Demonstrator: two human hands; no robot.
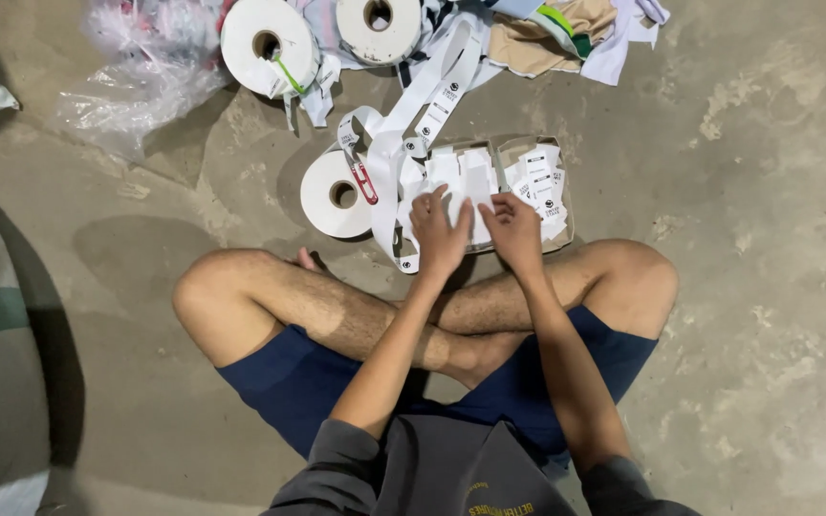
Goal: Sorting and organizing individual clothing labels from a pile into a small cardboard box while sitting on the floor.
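- A small white label piece [475, 205] sits between both hands, held just over the near edge of a shallow cardboard box [566, 239] on the concrete floor [767, 287], in front of the person's crossed legs.
- The left hand [439, 237] has its fingers pressed onto the piece from the left; the right hand [513, 229] pinches its right edge with fingertips drawn together.
- The box has two compartments: the left one holds plain white cut pieces [461, 167], the right one a loose heap of printed labels [539, 182].
- A long white printed ribbon [437, 96] trails from the box's left side up towards the top of the view.
- A white ribbon roll [335, 194] lies flat just left of the box, with red-handled snips [363, 180] resting on it.
- Two more white rolls [270, 46] lie farther off, beside crumpled clear plastic [136, 76] and folded cloth [537, 43].
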